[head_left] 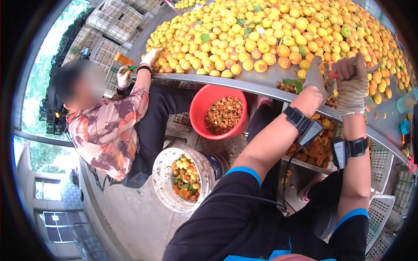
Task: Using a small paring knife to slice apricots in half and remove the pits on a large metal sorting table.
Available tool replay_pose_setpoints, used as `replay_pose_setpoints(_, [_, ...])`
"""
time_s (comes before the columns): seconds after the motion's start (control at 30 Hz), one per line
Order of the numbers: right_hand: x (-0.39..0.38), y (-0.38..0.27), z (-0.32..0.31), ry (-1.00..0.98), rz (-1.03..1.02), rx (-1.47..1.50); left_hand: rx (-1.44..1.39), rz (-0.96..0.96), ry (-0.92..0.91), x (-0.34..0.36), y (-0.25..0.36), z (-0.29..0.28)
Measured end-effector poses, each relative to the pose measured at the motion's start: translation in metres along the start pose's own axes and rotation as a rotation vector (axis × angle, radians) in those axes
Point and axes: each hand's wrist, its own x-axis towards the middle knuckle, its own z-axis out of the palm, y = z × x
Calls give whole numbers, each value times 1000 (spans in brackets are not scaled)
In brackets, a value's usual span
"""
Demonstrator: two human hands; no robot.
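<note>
Gloved left hand point(315, 77) is hovering at the table point(266, 75) edge, grip hard to tell; right hand point(352, 81) is apparently clutching a thin tool point(373, 69). Way left of them, a white bucket point(163, 191) is holding fruit and leaves, then a red tub point(198, 104) brownish bits. Apricots point(278, 39) are piling up ahead, so loads left; split ones point(311, 150) are sitting in a crate point(307, 165) below.

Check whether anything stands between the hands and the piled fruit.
Nothing visible does: the left hand and right hand are over the table, close beside the fruit. Nearby leaves lie to the left hand's left.
</note>
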Motion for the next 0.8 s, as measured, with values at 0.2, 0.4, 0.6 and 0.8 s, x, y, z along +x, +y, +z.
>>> replay_pose_setpoints(0.2, [15,-18,-10,33,-55,-831,-70,162,154,-1,6,13])
replay_pose_setpoints(0.4, [1,17,-22,-137,28,-1561,-89,137,131,-3,4,11])
replay_pose_setpoints(0.6, [-15,14,-23,-420,-193,-1816,-122,116,169,8,-2,2])
replay_pose_setpoints(0.8, [-13,12,-23,-356,-78,-1880,-161,107,150,24,-2,-4])
